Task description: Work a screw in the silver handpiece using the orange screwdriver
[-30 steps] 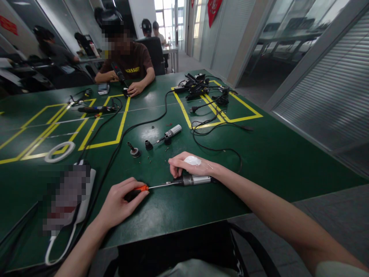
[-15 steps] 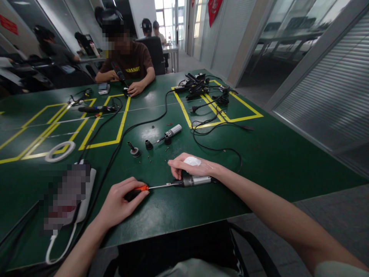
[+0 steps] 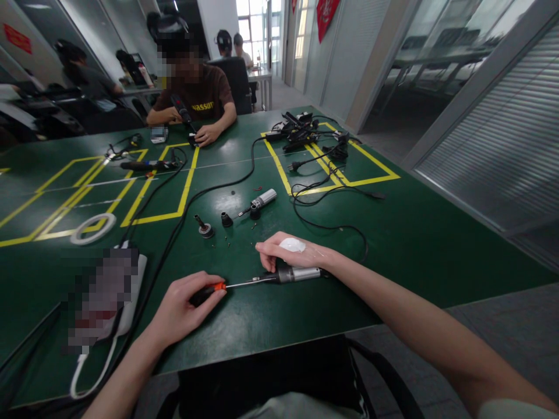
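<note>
In the head view, my left hand [image 3: 187, 302] is closed around a screwdriver [image 3: 219, 286] with an orange and black handle. Its thin shaft points right, to the black end of a silver-and-black cylindrical tool [image 3: 301, 273] lying on the table. My right hand [image 3: 283, 251], with a white patch on its back, is just behind that tool. Its thumb and index finger are pressed together, and lower fingertips rest at the tool's black part; anything pinched is too small to make out. A second silver cylindrical tool [image 3: 265, 198] lies farther back.
Near it stand black collars [image 3: 226, 219], a round metal piece with a stem [image 3: 205, 230] and several tiny screws. A white tape ring [image 3: 92, 228] and a power strip [image 3: 138, 273] are left. Tangled cables [image 3: 301, 131] lie farther back. Opposite, a person [image 3: 196, 96] handles a tool.
Both hands, the screwdriver and the tool keep the same positions relative to each other. The whole view has shifted very slightly.
</note>
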Motion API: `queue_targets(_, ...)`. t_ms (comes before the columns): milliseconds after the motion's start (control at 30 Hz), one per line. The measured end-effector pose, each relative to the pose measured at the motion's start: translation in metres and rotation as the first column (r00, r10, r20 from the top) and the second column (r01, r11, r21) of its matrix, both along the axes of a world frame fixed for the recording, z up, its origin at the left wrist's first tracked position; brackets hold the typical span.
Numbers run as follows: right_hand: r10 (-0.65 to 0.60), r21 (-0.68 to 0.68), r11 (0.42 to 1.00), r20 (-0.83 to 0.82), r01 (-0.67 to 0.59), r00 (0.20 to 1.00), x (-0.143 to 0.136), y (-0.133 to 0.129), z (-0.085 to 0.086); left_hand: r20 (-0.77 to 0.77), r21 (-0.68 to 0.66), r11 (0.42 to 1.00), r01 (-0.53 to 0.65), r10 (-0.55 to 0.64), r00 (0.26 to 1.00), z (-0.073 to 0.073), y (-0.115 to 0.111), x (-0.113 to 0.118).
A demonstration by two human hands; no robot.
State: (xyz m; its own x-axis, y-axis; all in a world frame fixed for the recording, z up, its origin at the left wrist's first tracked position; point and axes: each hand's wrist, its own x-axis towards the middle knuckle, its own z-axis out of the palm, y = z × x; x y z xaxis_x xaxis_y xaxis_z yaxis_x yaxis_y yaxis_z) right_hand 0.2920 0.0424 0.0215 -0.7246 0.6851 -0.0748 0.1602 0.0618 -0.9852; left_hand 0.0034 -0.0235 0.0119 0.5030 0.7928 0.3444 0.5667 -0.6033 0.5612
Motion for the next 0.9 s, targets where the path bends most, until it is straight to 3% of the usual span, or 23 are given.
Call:
queue_targets(500,0.0,0.002,1.0,0.019,0.0,1.0,0.0001,-0.0005,0.0006,-0.001,0.002,0.999,0.032,-0.032,0.999,0.0006,-0.0006,-0.0008)
queue_targets(900,-0.046,0.041,0.998,0.017,0.045,0.999,0.0025,0.0029,-0.005,-0.008,-0.036,0.999,-0.022,0.022,1.0,-0.0031,0.0022,-0.0006)
